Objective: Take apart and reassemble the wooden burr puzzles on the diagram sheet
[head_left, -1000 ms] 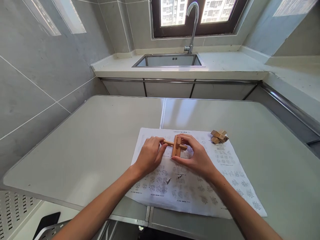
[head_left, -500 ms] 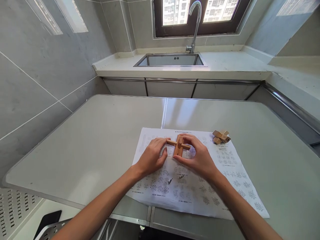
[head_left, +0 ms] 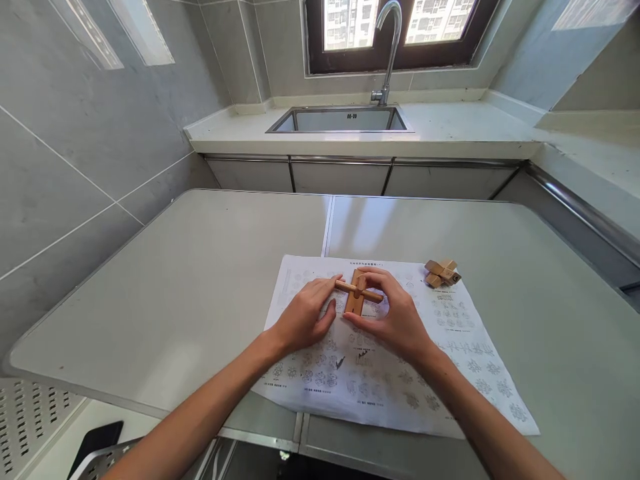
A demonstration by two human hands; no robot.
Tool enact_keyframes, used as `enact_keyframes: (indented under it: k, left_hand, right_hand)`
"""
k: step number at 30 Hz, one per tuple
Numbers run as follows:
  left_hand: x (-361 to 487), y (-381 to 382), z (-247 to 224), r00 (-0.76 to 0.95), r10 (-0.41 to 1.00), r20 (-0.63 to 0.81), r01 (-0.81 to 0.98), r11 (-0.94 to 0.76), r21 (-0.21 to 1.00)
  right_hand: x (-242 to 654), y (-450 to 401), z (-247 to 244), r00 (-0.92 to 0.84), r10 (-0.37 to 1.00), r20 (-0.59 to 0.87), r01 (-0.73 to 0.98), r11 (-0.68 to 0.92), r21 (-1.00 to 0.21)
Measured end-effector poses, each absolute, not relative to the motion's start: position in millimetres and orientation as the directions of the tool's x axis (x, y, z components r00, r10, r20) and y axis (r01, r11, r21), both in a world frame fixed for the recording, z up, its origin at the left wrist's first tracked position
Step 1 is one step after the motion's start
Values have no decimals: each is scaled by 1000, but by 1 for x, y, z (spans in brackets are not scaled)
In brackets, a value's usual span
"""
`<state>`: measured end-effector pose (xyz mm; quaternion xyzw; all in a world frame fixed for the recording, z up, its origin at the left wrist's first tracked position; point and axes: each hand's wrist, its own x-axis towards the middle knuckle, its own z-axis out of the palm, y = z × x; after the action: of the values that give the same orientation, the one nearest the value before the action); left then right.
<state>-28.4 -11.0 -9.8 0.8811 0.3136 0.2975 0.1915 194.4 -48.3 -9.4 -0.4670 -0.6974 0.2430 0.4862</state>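
In the head view, my right hand pinches a wooden burr puzzle between thumb and fingers, gripping its flat block near both ends. A thin wooden rod passes crosswise through the puzzle and sticks out on both sides. My left hand is curved at the rod's left end. Its fingertips meet or nearly meet that end, while the thumb stays apart from the wood. Beneath both hands lies a white printed sheet with rows of small puzzle drawings.
Another interlocked wooden puzzle rests on the sheet's far right corner. The grey folding table has a seam down its middle. Behind it are a counter with a sink and a faucet. A dark flat object lies low at the left.
The held puzzle has turned slightly, its near end shifting left and the rod now slanting more down to the right. Both hands stay almost in place.
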Motion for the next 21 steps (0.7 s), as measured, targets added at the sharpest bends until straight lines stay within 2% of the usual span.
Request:
enact_keyframes:
  k: [12, 21]
  left_hand:
    - [-28, -12, -10, 675, 634, 378, 451, -759, 469]
    - [-27, -14, -7, 746, 554, 369, 419, -822, 386]
  right_hand:
    - [196, -47, -9, -41, 918, 395, 403, 376, -834]
    - [201, -44, -17, 47, 886, 462, 658, 320, -682]
